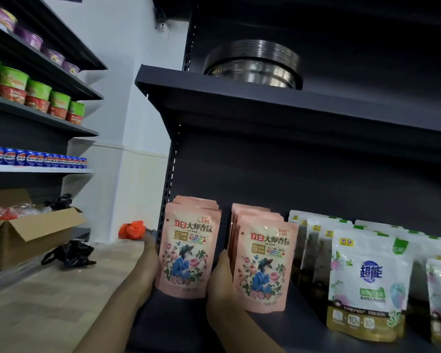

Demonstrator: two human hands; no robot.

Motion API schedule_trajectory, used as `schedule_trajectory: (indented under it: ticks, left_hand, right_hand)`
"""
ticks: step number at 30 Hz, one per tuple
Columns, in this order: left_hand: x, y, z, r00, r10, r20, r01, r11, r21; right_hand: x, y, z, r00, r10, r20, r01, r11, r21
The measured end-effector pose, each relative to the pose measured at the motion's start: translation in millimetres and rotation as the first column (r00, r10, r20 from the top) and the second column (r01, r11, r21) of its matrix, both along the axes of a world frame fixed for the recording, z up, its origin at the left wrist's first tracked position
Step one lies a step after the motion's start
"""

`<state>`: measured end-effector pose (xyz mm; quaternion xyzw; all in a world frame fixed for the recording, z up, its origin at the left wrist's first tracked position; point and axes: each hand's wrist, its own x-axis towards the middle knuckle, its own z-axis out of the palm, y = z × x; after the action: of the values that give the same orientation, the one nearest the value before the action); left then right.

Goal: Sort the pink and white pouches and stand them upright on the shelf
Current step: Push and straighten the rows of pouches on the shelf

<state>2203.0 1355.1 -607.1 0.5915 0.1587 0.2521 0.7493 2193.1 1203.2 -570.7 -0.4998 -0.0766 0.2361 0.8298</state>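
Observation:
Two rows of pink pouches stand upright at the left end of the dark shelf, one row at the shelf's edge and one beside it. Further right, white pouches stand in several rows. My left hand lies flat against the left side of the left pink row, fingers straight. My right hand is in the gap between the pink rows, its thumb on the left edge of the right row's front pouch. Its other fingers are hidden behind the pouches.
A stack of steel pans sits on the shelf above. Left of the unit are an open cardboard box, a black bag and an orange bag on a pale surface. Another rack holds cups and blue cans.

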Motion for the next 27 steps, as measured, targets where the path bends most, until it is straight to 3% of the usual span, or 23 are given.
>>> schedule_trajectory:
  ticks: [8,13,20,27]
  left_hand:
    - [7.0,4.2,-5.8,0.999,-0.036,0.033,0.036,0.999,0.01]
    - [6.6,0.6,-9.6,0.997,-0.011,0.082,0.008,0.999,0.034]
    - [-5.4,-12.2,-11.3,0.954,0.296,0.033,-0.298,0.942,0.155]
    - [-7.1,-18.0,-9.8,0.948,0.303,-0.096,-0.259,0.912,0.317]
  right_hand:
    - [19.5,24.2,-9.9,0.999,-0.013,-0.031,0.015,0.998,0.055]
    - [28.8,36.8,-17.9,1.0,-0.005,-0.015,0.005,1.0,0.009]
    - [48.2,43.4,-40.0,0.99,-0.14,0.017,0.141,0.986,-0.092]
    - [54.7,43.7,-43.9,0.991,-0.112,0.08,0.125,0.973,-0.192]
